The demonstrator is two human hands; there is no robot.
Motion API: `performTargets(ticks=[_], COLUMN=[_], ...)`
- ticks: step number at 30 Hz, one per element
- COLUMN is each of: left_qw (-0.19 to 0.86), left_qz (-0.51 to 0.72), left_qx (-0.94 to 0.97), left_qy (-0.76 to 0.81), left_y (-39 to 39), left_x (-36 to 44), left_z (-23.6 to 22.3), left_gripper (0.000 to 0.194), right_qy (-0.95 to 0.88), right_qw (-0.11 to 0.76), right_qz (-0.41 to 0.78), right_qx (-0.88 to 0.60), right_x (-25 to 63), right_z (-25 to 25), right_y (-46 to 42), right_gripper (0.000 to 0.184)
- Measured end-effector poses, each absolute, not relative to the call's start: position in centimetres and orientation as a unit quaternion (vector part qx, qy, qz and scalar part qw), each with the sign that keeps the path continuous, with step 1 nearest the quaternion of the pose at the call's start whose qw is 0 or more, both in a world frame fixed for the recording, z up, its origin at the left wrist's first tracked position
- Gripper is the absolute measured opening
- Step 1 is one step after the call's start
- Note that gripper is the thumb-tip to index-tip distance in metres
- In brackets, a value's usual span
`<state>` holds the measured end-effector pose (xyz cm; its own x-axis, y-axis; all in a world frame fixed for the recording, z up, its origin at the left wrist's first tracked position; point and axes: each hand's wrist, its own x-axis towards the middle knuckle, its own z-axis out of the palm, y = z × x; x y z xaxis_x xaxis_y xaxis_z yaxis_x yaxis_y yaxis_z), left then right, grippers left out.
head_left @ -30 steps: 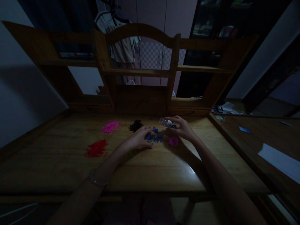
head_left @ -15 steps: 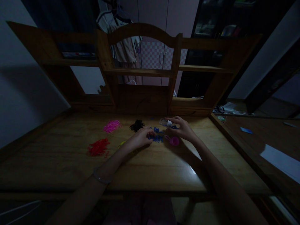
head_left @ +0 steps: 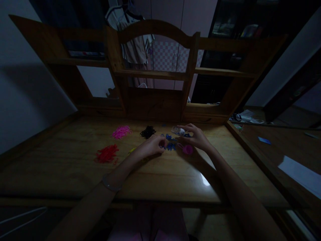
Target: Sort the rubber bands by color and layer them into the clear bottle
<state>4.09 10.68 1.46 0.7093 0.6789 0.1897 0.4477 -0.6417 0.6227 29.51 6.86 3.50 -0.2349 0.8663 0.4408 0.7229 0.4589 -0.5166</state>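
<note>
My left hand [head_left: 151, 147] rests on the wooden desk [head_left: 160, 170] with its fingers curled onto the edge of a pile of small blue bands [head_left: 171, 145]. My right hand [head_left: 197, 137] holds a small clear bottle [head_left: 177, 131], tipped on its side just above the blue pile. A pink cap [head_left: 187, 149] lies on the desk under my right wrist. The light is dim, so what my left fingers pinch is hard to see.
Small piles lie to the left: black [head_left: 147, 132], pink [head_left: 121, 132], red [head_left: 106, 154], with a yellow bit [head_left: 131, 151] beside my left wrist. A wooden hutch with shelves [head_left: 152, 73] rises behind the desk. A second tabletop with papers [head_left: 298, 174] stands to the right.
My left hand went from lying flat on the blue bands to curling its fingers and gathering them. My right hand kept the bottle in place.
</note>
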Motion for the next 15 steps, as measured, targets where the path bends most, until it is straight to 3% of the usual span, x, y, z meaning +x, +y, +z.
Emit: performTargets(ticks=[8, 11, 15], left_qw=[0.46, 0.475, 0.458], left_qz=[0.36, 0.428, 0.426], left_qx=[0.75, 0.703, 0.718], left_qy=[0.311, 0.311, 0.306], left_y=[12.2, 12.4, 11.8], left_x=[4.1, 4.2, 4.7], left_z=[2.8, 3.3, 3.0], left_gripper=[0.016, 0.019, 0.019], right_qy=[-0.785, -0.795, -0.804], right_qw=[0.346, 0.339, 0.333], right_qz=[0.109, 0.119, 0.126], right_qx=[-0.502, -0.489, -0.476], right_x=[29.4, 28.9, 28.3], right_z=[3.2, 3.0, 3.2], right_y=[6.9, 6.8, 6.6], right_gripper=[0.051, 0.051, 0.051])
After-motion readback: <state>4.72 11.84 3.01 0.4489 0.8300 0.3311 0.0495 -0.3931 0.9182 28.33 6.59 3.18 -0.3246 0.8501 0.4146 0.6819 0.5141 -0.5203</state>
